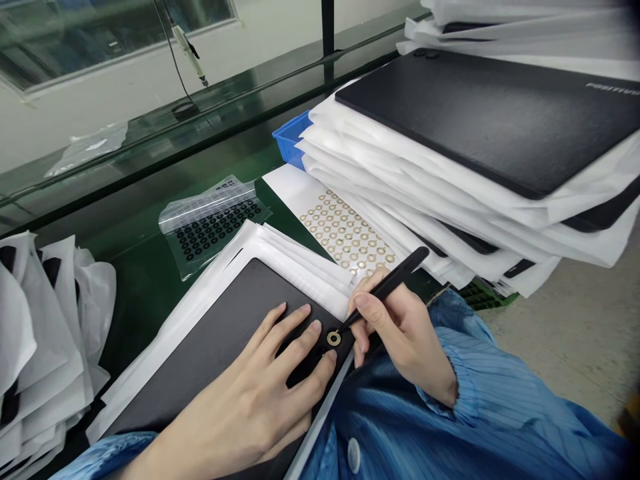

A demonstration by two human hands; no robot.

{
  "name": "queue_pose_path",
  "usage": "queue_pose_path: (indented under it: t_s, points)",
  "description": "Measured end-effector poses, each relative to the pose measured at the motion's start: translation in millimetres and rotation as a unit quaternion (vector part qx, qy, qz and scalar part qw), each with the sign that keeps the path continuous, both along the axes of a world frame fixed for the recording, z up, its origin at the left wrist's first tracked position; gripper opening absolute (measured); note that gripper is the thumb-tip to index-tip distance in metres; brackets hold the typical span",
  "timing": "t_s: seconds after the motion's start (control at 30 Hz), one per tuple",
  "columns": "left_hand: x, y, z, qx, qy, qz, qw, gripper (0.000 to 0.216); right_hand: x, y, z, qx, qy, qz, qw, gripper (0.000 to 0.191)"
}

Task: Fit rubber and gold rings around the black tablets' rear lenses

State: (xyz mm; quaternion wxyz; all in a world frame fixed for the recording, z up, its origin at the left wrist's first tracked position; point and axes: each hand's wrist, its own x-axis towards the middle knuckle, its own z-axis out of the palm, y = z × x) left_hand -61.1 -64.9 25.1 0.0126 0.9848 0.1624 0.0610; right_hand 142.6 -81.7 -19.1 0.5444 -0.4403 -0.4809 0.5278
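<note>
My left hand (255, 393) lies flat on a black panel (210, 347), fingers spread, their tips beside a small gold ring sticker (333, 339) near the panel's corner. My right hand (405, 333) pinches black tweezers (387, 285), whose tip touches that ring. The panel rests on white foam sleeves (280, 250). A white sheet with several gold rings (345, 233) lies just beyond.
A tall stack of black panels in white sleeves (475, 167) fills the right. A clear bag of black rings (213, 223) lies on the green mat. White bags (35, 333) pile at left. A blue bin (290, 137) sits behind; a screwdriver (187, 50) hangs above.
</note>
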Motion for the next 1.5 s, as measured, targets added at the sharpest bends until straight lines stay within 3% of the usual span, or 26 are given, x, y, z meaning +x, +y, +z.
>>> queue_pose_path:
  t_s: [0.6,0.73,0.87,1.13,1.5]
  points:
    - [2.3,0.9,0.0,0.012,-0.011,0.002,1.000,0.033,1.4,-1.8,-1.4,0.018,-0.032,-0.002,0.999,0.019]
    - [4.5,-0.6,-1.3,0.021,-0.023,0.019,0.999,0.036,2.3,-3.9,-1.7,0.103,-0.102,-0.019,0.989,0.011]
    - [7.6,-0.9,-0.9,0.027,-0.009,0.032,0.999,0.038,2.3,-6.1,-2.7,0.215,-0.181,-0.042,0.959,0.005]
    - [8.5,-4.5,-1.5,0.028,0.023,0.057,0.998,0.040,3.3,-7.4,-7.1,0.195,-0.136,-0.033,0.971,0.010]
    - [9.5,-2.8,-2.6,0.016,0.015,0.063,0.998,0.039,0.7,-7.9,-10.0,0.230,-0.180,-0.063,0.954,0.012]
